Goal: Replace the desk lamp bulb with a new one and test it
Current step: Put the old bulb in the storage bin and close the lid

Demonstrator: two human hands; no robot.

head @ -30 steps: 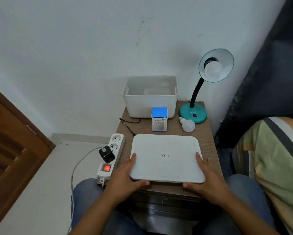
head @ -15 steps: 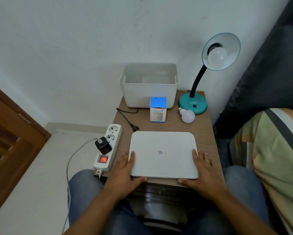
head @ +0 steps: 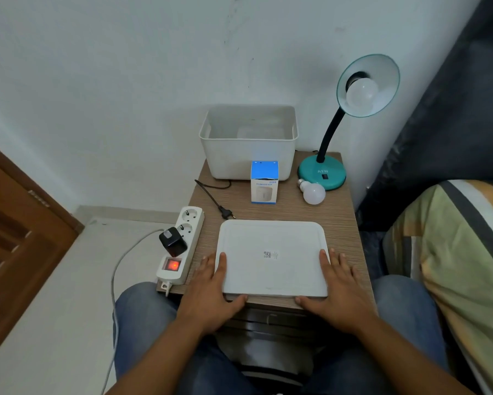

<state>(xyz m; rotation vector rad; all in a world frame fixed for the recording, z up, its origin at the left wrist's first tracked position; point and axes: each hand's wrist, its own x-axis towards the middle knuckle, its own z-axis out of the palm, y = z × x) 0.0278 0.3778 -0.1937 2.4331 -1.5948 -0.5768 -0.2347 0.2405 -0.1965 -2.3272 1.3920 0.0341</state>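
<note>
Both hands rest flat at the near corners of a white lid [head: 272, 258] on the table [head: 339, 215].

The left hand [head: 211, 292] and right hand [head: 338, 292] lie spread, fingers along the lid's sides, thumbs on its near edge. The teal lamp [head: 322, 173] stands far right, a bulb [head: 362, 95] in its shade, unlit. A spare bulb [head: 313, 192] lies touching its base. A small box [head: 264, 182] stands before a white bin [head: 248, 155]. The lamp's plug [head: 227, 214] lies loose near the power strip [head: 182, 246].

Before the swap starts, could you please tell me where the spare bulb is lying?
The spare bulb lies on the table's far right, touching the lamp's base, right of the blue box.
</note>
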